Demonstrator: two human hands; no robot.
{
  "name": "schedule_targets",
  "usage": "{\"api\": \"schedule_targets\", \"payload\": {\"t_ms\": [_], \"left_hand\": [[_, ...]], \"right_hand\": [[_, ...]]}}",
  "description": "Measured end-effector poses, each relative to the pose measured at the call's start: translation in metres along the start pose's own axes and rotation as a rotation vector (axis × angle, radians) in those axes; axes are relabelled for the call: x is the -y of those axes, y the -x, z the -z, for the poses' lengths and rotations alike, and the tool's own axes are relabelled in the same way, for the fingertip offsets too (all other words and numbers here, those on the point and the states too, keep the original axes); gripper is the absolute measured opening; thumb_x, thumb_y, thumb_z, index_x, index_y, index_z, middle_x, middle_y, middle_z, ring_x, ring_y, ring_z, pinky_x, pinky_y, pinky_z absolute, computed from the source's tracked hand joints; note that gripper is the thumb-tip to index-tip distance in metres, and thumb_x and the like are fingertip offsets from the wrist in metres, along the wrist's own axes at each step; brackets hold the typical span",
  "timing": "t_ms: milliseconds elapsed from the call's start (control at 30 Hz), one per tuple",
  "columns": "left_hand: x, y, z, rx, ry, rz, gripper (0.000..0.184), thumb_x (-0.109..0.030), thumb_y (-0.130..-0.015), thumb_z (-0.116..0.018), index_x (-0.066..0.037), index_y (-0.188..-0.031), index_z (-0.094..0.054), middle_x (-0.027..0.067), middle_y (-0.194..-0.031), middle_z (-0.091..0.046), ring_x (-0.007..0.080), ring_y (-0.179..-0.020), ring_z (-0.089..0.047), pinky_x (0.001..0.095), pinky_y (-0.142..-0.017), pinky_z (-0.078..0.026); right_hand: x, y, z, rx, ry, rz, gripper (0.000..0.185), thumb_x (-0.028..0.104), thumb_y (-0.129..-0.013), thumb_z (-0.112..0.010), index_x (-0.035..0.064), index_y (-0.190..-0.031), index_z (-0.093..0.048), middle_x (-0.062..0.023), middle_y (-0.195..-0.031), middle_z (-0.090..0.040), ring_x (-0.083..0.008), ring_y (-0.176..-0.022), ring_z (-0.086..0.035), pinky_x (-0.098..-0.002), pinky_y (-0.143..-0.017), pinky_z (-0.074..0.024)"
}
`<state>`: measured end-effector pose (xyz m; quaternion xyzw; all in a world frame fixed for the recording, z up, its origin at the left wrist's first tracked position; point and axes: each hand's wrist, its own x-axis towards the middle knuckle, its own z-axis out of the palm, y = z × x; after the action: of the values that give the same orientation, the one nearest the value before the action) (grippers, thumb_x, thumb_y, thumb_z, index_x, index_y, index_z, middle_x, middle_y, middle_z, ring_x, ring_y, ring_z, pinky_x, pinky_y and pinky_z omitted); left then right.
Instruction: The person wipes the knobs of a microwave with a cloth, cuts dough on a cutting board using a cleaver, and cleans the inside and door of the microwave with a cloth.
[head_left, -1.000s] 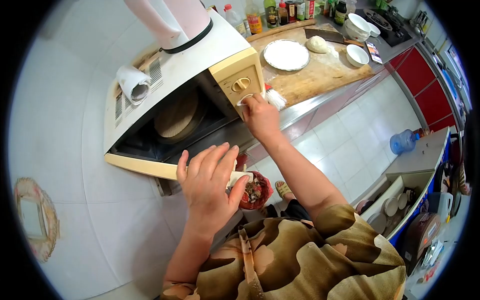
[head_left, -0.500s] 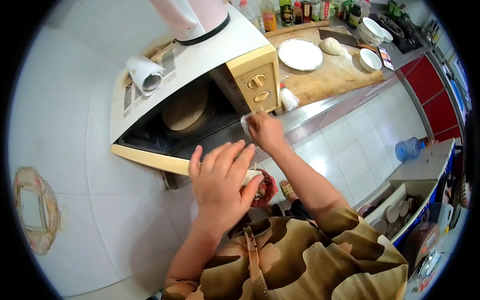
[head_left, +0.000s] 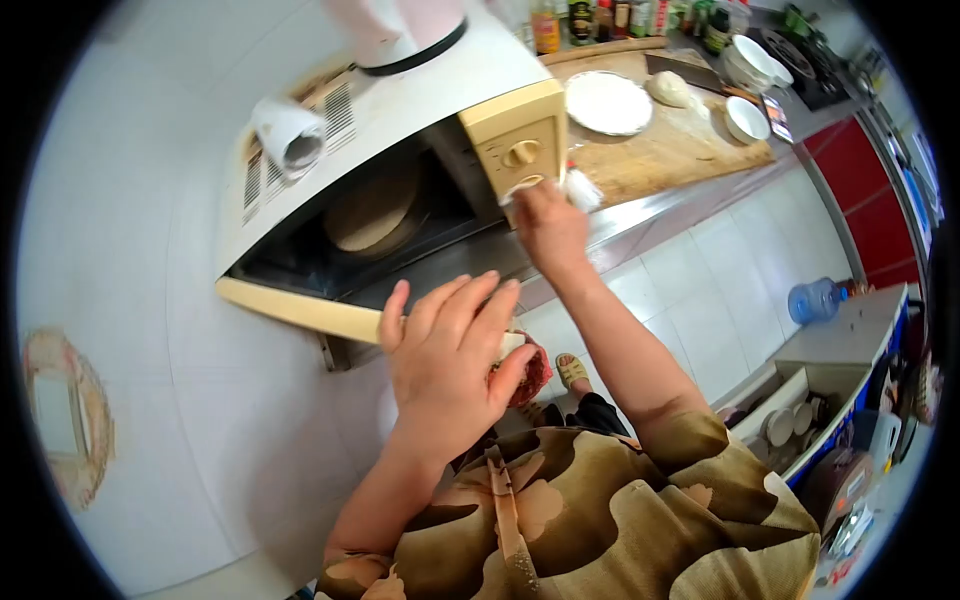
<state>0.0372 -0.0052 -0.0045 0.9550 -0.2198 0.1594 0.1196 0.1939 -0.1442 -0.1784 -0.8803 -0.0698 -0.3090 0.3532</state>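
The microwave (head_left: 400, 110) stands with its yellow-edged door (head_left: 300, 312) swung open, and a round tan board or disc (head_left: 372, 212) lies inside. My left hand (head_left: 445, 355) rests over the door's end, fingers spread. With pinched fingers, my right hand (head_left: 548, 222) holds a thin white cloth or tissue (head_left: 513, 192) against the lower part of the control panel (head_left: 516, 135), beside the lower knob. Motion blurs the fingertips a little.
A cutting board (head_left: 650, 155) right of the microwave bears a white plate (head_left: 607, 102), dough (head_left: 669, 89), a cleaver and a bowl (head_left: 746, 119). Below the door hangs or stands a red-lined bin (head_left: 535, 378). An open drawer (head_left: 775, 415) is at lower right.
My right hand dropped below the panel half a second ago and is now back up against it with the cloth. My left hand stays at the door. The view has shifted slightly.
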Motion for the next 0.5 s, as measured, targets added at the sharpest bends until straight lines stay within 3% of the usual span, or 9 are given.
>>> {"api": "schedule_targets", "payload": {"t_ms": [67,167,267,367,500], "left_hand": [[0.001,-0.001,0.000,0.009,0.009,-0.001,0.054,-0.030,-0.078,-0.078,-0.013,-0.127,-0.067,0.0033,-0.129,-0.063,0.0239,-0.122,-0.055,0.0523,-0.115,-0.025],[0.001,0.000,0.002,0.003,0.022,-0.017,0.055,-0.030,-0.078,-0.078,-0.013,-0.128,-0.066,0.0027,-0.131,-0.063,0.0235,-0.122,-0.055,0.0521,-0.115,-0.025],[0.001,0.002,0.001,0.017,0.003,-0.007,0.055,-0.030,-0.077,-0.078,-0.013,-0.128,-0.066,0.0026,-0.131,-0.062,0.0234,-0.122,-0.055,0.0517,-0.115,-0.025],[0.001,0.000,0.001,0.017,0.000,-0.005,0.055,-0.030,-0.077,-0.078,-0.014,-0.128,-0.066,0.0024,-0.130,-0.063,0.0233,-0.123,-0.055,0.0516,-0.115,-0.025],[0.002,0.000,-0.001,0.007,-0.002,-0.010,0.054,-0.030,-0.077,-0.077,-0.014,-0.128,-0.066,0.0021,-0.130,-0.063,0.0233,-0.123,-0.055,0.0517,-0.115,-0.026]], "right_hand": [[0.002,0.009,0.002,0.157,-0.068,0.078,0.012,0.011,-0.079,-0.073,0.0127,-0.090,-0.070,-0.0081,-0.091,-0.067,-0.0325,-0.076,-0.069,-0.0432,-0.064,-0.0556],[-0.004,0.013,0.012,0.011,-0.286,-0.042,0.013,0.009,-0.080,-0.072,0.0118,-0.093,-0.072,-0.0080,-0.092,-0.068,-0.0312,-0.076,-0.069,-0.0407,-0.065,-0.0560],[-0.006,-0.004,0.031,-0.119,-0.251,-0.152,0.012,0.009,-0.082,-0.071,0.0112,-0.094,-0.072,-0.0074,-0.090,-0.068,-0.0297,-0.076,-0.069,-0.0399,-0.064,-0.0551],[-0.007,-0.012,0.018,-0.067,-0.036,-0.020,0.007,0.011,-0.083,-0.070,0.0114,-0.091,-0.071,-0.0067,-0.091,-0.067,-0.0308,-0.074,-0.068,-0.0424,-0.062,-0.0537],[-0.007,0.021,-0.001,0.160,-0.137,0.113,0.011,0.009,-0.084,-0.070,0.0095,-0.096,-0.071,-0.0104,-0.086,-0.067,-0.0305,-0.073,-0.068,-0.0409,-0.063,-0.0544]]}}
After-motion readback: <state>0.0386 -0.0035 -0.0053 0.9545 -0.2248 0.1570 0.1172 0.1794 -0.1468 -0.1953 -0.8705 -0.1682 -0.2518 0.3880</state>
